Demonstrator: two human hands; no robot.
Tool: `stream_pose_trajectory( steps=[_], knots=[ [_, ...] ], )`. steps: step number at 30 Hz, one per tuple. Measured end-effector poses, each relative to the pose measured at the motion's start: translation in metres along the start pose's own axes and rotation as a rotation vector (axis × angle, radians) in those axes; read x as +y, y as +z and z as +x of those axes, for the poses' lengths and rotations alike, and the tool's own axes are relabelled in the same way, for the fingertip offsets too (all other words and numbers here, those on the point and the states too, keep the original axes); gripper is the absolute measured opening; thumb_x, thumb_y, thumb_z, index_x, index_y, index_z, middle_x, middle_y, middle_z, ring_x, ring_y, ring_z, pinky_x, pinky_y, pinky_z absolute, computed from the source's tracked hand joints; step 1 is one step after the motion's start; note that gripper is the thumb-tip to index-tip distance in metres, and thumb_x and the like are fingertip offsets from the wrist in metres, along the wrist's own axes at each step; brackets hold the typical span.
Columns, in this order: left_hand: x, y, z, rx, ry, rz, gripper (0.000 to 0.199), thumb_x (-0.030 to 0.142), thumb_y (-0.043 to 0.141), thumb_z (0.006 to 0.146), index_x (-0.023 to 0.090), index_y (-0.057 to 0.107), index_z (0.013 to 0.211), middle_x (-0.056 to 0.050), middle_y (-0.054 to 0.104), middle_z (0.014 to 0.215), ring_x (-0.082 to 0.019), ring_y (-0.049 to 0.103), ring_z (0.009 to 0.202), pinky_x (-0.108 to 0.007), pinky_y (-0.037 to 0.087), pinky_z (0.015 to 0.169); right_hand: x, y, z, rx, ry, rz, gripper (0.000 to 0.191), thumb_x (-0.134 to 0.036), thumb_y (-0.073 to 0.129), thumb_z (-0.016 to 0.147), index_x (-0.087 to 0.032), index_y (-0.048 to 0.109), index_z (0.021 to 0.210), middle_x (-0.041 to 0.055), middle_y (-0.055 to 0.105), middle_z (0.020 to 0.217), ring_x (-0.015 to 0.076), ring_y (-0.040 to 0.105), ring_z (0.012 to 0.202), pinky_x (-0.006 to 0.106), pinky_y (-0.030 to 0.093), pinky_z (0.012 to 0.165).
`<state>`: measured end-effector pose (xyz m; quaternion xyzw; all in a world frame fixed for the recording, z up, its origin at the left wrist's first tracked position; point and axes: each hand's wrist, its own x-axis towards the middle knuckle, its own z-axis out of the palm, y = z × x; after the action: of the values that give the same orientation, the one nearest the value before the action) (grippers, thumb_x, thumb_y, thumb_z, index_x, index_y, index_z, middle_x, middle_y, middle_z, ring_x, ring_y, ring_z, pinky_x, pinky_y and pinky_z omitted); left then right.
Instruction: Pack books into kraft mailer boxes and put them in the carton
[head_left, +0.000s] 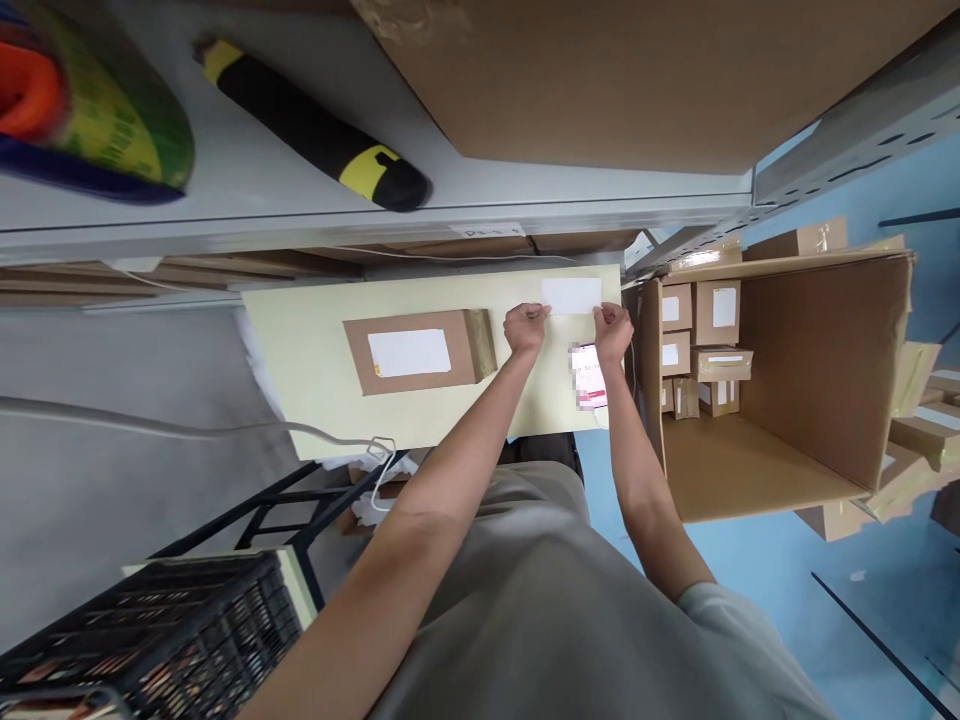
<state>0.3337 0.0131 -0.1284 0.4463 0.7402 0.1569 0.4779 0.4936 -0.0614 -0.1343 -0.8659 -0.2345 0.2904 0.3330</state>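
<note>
White slip pinched at near corners, thumb to fingers, by left hand and right hand, presumably for flatness; over far right end of table, contact unclear; phone just nearer, screen up, likely for reading; box left, label up; bare room between box and phone; right edge close to open carton.

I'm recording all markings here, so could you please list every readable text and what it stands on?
No text reads with certainty.
Shelf label: characters too blurred.
Phone: partly pixelated, too small.
Yellow-green container: lettering blurred.
Parcel label, white slip, smaller parcels' labels: nothing legible.
</note>
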Motion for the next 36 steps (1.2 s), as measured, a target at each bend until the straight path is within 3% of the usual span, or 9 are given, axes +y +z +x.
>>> stream_pose_trajectory(
  steps=[3, 6, 9, 12, 16, 21, 25, 31, 36],
  knots=[
    [0.007, -0.004, -0.008, 0.017, 0.015, -0.036, 0.009, 0.025, 0.085, 0.091, 0.022, 0.081, 0.083, -0.007, 0.085, 0.115, -0.022, 0.08, 0.098, -0.037, 0.062, 0.103, -0.008, -0.004, -0.008, 0.04, -0.049, -0.007, 0.024, -0.032, 0.073, 0.104, -0.015, 0.081, 0.118, 0.016, 0.079, 0.126, 0.0244, 0.079, 0.105, 0.039, 0.065, 0.098],
    [0.019, -0.009, -0.03, -0.004, 0.217, 0.007, 0.006, 0.025, 0.082, 0.094, 0.022, 0.083, 0.089, -0.009, 0.081, 0.132, -0.024, 0.079, 0.114, -0.037, 0.063, 0.108, -0.025, -0.005, -0.018, 0.013, -0.168, 0.057, 0.037, -0.05, 0.069, 0.107, -0.018, 0.079, 0.123, 0.0156, 0.078, 0.129, 0.0254, 0.077, 0.111, 0.039, 0.066, 0.096],
    [0.031, -0.011, -0.056, -0.141, 0.44, 0.086, 0.012, 0.019, 0.076, 0.097, 0.023, 0.084, 0.104, -0.009, 0.077, 0.144, -0.027, 0.075, 0.134, -0.04, 0.063, 0.114, -0.044, -0.008, -0.025, -0.083, -0.225, 0.13, 0.05, -0.062, 0.075, 0.1, -0.02, 0.077, 0.127, 0.0123, 0.08, 0.122, 0.0245, 0.078, 0.11, 0.037, 0.066, 0.094],
    [0.042, -0.01, -0.067, -0.291, 0.62, 0.203, 0.027, 0.018, 0.08, 0.095, 0.024, 0.082, 0.121, -0.01, 0.069, 0.16, -0.029, 0.068, 0.148, -0.045, 0.056, 0.127, -0.051, -0.022, -0.018, -0.086, -0.22, 0.134, 0.048, -0.065, 0.073, 0.1, -0.02, 0.078, 0.119, 0.01, 0.083, 0.113, 0.0239, 0.078, 0.102, 0.037, 0.066, 0.094],
    [0.049, -0.002, -0.043, -0.351, 0.729, 0.4, 0.055, 0.028, 0.088, 0.094, 0.022, 0.073, 0.147, -0.013, 0.06, 0.172, -0.032, 0.057, 0.16, -0.046, 0.044, 0.139, -0.041, -0.058, 0.006, 0.014, -0.184, 0.104, 0.048, -0.065, 0.061, 0.108, -0.02, 0.078, 0.108, 0.0096, 0.084, 0.102, 0.025, 0.078, 0.093, 0.041, 0.064, 0.094],
    [0.054, 0.025, 0.009, -0.481, 0.802, 0.653, 0.085, 0.024, 0.084, 0.094, 0.009, 0.051, 0.171, -0.022, 0.045, 0.182, -0.037, 0.039, 0.173, -0.05, 0.028, 0.147, -0.025, -0.085, 0.035, 0.072, -0.167, 0.083, 0.05, -0.068, 0.06, 0.109, -0.021, 0.077, 0.105, 0.0107, 0.083, 0.097, 0.0282, 0.078, 0.098, 0.043, 0.062, 0.096],
    [0.056, 0.041, 0.022, -0.591, 0.849, 0.792, 0.09, 0.023, 0.079, 0.095, 0.003, 0.043, 0.175, -0.024, 0.039, 0.184, -0.037, 0.033, 0.176, -0.05, 0.02, 0.148, -0.018, -0.084, 0.047, 0.098, -0.166, 0.057, 0.049, -0.065, 0.058, 0.11, -0.021, 0.076, 0.098, 0.0093, 0.082, 0.093, 0.0283, 0.077, 0.098, 0.043, 0.061, 0.097],
    [0.052, 0.043, 0.019, -0.597, 0.834, 0.861, 0.087, 0.027, 0.074, 0.101, 0.005, 0.041, 0.178, -0.021, 0.034, 0.188, -0.036, 0.034, 0.175, -0.045, 0.022, 0.148, -0.01, -0.078, 0.051, 0.144, -0.123, 0.021, 0.042, -0.058, 0.06, 0.109, -0.022, 0.075, 0.093, 0.0061, 0.078, 0.089, 0.026, 0.074, 0.094, 0.042, 0.06, 0.101],
    [0.046, 0.044, 0.023, -0.607, 0.813, 0.796, 0.086, 0.029, 0.075, 0.101, 0.009, 0.043, 0.178, -0.018, 0.032, 0.188, -0.038, 0.033, 0.176, -0.05, 0.022, 0.148, -0.005, -0.075, 0.051, 0.165, -0.116, -0.008, 0.044, -0.058, 0.058, 0.111, -0.021, 0.075, 0.093, 0.0073, 0.077, 0.087, 0.0277, 0.074, 0.098, 0.043, 0.059, 0.1]
  ],
)
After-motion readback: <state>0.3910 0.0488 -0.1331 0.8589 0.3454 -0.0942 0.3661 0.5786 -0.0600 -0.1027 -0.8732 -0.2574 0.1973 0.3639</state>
